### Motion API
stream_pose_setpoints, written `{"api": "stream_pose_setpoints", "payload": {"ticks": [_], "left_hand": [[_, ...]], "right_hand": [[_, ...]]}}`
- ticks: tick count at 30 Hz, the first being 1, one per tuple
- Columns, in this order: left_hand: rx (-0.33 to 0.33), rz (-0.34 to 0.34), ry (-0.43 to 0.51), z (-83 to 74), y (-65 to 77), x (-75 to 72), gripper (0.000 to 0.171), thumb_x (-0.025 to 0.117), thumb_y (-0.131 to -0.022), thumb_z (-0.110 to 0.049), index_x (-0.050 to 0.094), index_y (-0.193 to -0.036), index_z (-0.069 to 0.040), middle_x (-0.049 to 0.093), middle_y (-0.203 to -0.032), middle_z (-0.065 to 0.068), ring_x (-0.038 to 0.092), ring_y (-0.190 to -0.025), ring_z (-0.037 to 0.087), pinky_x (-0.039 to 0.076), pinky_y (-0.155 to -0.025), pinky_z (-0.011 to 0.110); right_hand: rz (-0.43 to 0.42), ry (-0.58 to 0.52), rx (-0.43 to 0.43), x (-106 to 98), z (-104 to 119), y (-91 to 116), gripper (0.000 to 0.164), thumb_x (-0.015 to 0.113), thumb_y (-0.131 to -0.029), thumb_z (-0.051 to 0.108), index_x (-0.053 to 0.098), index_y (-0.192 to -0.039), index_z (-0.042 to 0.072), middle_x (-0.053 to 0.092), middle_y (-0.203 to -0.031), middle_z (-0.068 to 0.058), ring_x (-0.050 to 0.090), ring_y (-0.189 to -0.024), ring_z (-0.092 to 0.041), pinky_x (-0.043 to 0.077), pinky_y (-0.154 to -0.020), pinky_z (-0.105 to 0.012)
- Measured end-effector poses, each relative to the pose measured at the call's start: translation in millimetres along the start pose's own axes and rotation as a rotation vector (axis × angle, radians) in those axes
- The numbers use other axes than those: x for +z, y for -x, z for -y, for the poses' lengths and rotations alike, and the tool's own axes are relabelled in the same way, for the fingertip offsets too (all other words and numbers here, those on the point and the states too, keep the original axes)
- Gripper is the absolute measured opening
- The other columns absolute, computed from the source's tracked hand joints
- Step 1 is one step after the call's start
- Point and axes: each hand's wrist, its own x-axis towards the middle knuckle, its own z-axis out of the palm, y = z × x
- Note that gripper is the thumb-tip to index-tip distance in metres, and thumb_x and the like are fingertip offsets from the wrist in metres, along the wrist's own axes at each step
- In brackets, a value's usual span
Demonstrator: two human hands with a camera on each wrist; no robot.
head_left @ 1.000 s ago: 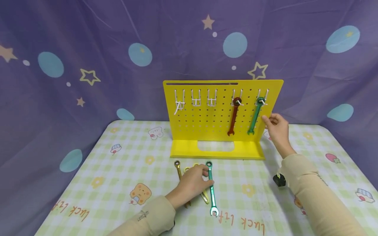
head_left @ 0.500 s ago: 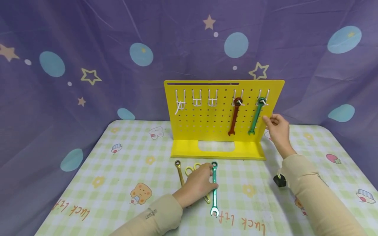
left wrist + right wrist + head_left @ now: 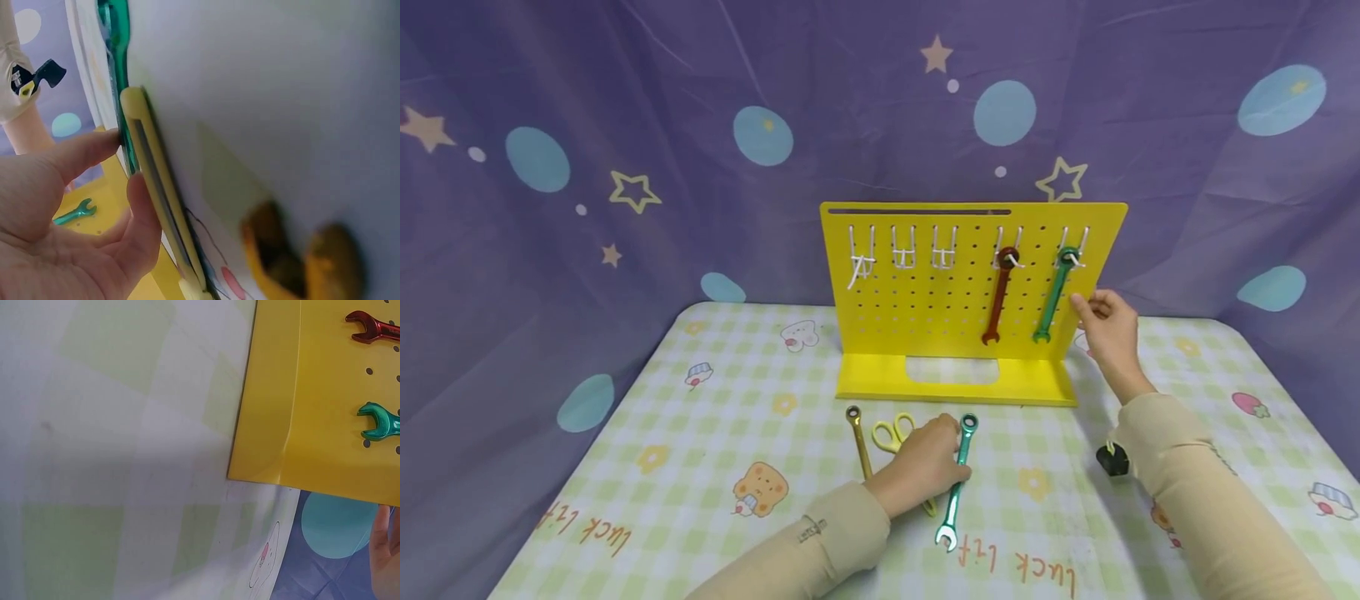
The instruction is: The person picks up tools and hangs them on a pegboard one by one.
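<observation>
Wrench [image 3: 952, 504] in teal is on the table [image 3: 700, 433], pinched between left hand [image 3: 928, 458] thumb and finger, ring end pointing at the pegboard [image 3: 955, 343], right hand [image 3: 1111, 329] farther off gripping its edge

A: Readable text, head view?
B: Tablecloth [image 3: 808, 475], orange print [image 3: 1048, 572], upside down to the camera. Front: "Luck", then "lif", breaking off beside the open end of the teal wrench [image 3: 954, 502].
A: Second instance?
B: Yes, front left of cloth, same orientation: "Luck lif".
A: Sleeves?
B: Left sleeve [image 3: 846, 527]: small dark lettering, illegible. Right sleeve [image 3: 1210, 492]: faint marking, illegible.
A: Left wrist view?
B: Black device [image 3: 23, 76] at a cuff; pale label, too small to read.
</observation>
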Motion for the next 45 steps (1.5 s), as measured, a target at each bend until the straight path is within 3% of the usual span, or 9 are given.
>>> {"api": "stream_pose_setpoints", "payload": {"ticks": [4, 8, 17, 19, 22, 24, 26, 34, 45], "left_hand": [[0.004, 0.026, 0.008, -3.8, -2.5, 1.2, 0.024, 0.079, -0.082, -0.008, 0.063, -0.099, 0.001, 0.053, -0.082, 0.000, 0.048, -0.071, 0.014, 0.043, -0.064, 0.023], [0.014, 0.036, 0.002, -7.0, -5.6, 2.6, 0.013, 0.077, -0.082, -0.007, 0.068, -0.087, 0.000, 0.057, -0.073, 0.001, 0.050, -0.064, 0.013, 0.044, -0.060, 0.023], [0.024, 0.028, -0.046, -9.6, -10.0, 3.2, 0.017, 0.081, -0.080, -0.015, 0.075, -0.090, -0.004, 0.069, -0.090, 0.002, 0.060, -0.079, 0.015, 0.050, -0.075, 0.027], [0.018, 0.040, -0.028, -9.1, -11.2, 3.0, 0.014, 0.081, -0.081, -0.016, 0.072, -0.080, -0.005, 0.063, -0.076, -0.001, 0.055, -0.068, 0.013, 0.047, -0.066, 0.024], [0.007, 0.060, 0.006, -7.8, -12.9, 2.7, 0.032, 0.078, -0.083, -0.015, 0.057, -0.059, -0.010, 0.042, -0.055, -0.006, 0.038, -0.050, 0.009, 0.035, -0.050, 0.020], [0.001, 0.076, 0.029, -7.0, -13.8, 2.3, 0.045, 0.075, -0.085, -0.014, 0.045, -0.053, -0.013, 0.028, -0.049, -0.006, 0.028, -0.043, 0.009, 0.026, -0.044, 0.020], [-0.004, 0.083, 0.037, -6.4, -14.2, 1.6, 0.046, 0.074, -0.086, -0.014, 0.042, -0.053, -0.015, 0.025, -0.046, -0.007, 0.026, -0.041, 0.008, 0.023, -0.043, 0.019], [-0.079, 0.148, 0.130, -7.5, -12.5, -0.9, 0.013, 0.071, -0.090, -0.016, 0.061, -0.087, -0.008, 0.055, -0.061, 0.000, 0.047, -0.045, 0.011, 0.038, -0.043, 0.021], [-0.098, 0.111, 0.315, -9.5, -10.5, -10.6, 0.023, 0.064, -0.095, -0.015, 0.060, -0.116, -0.005, 0.063, -0.095, 0.004, 0.058, -0.058, 0.015, 0.050, -0.051, 0.027]], "right_hand": [[0.000, -0.005, -0.009, 0.3, -0.5, 0.8, 0.034, 0.064, -0.096, 0.028, 0.056, -0.105, -0.003, 0.056, -0.078, 0.017, 0.058, -0.074, 0.001, 0.051, -0.068, -0.013], [-0.005, -0.004, -0.019, 0.5, -1.5, 0.6, 0.033, 0.065, -0.096, 0.028, 0.056, -0.104, -0.004, 0.056, -0.078, 0.018, 0.058, -0.075, 0.001, 0.052, -0.068, -0.014], [-0.002, -0.004, -0.025, 1.6, -3.0, -0.3, 0.031, 0.064, -0.097, 0.028, 0.056, -0.101, -0.002, 0.057, -0.077, 0.021, 0.059, -0.071, 0.002, 0.052, -0.068, -0.014], [-0.002, -0.005, -0.025, 1.7, -2.7, -0.4, 0.030, 0.064, -0.097, 0.027, 0.056, -0.100, -0.001, 0.057, -0.076, 0.022, 0.059, -0.070, 0.002, 0.052, -0.068, -0.014], [-0.005, -0.013, -0.025, 2.1, -2.1, -0.6, 0.030, 0.064, -0.097, 0.026, 0.056, -0.099, -0.002, 0.057, -0.075, 0.023, 0.059, -0.069, 0.003, 0.052, -0.068, -0.014], [-0.008, -0.016, -0.025, 2.4, -2.0, -0.8, 0.031, 0.064, -0.097, 0.026, 0.056, -0.100, -0.003, 0.057, -0.074, 0.023, 0.059, -0.069, 0.003, 0.052, -0.067, -0.014], [-0.006, -0.014, -0.024, 2.7, -2.1, -0.8, 0.031, 0.064, -0.097, 0.026, 0.056, -0.100, -0.004, 0.056, -0.074, 0.024, 0.059, -0.068, 0.004, 0.052, -0.067, -0.014], [-0.004, -0.002, -0.015, 2.7, -2.0, 0.1, 0.032, 0.064, -0.097, 0.027, 0.055, -0.101, -0.004, 0.056, -0.074, 0.024, 0.059, -0.069, 0.006, 0.052, -0.068, -0.014], [-0.007, 0.013, -0.012, 1.1, -1.7, 0.5, 0.031, 0.063, -0.098, 0.028, 0.055, -0.100, -0.002, 0.056, -0.077, 0.020, 0.058, -0.069, 0.003, 0.050, -0.066, -0.012]]}}
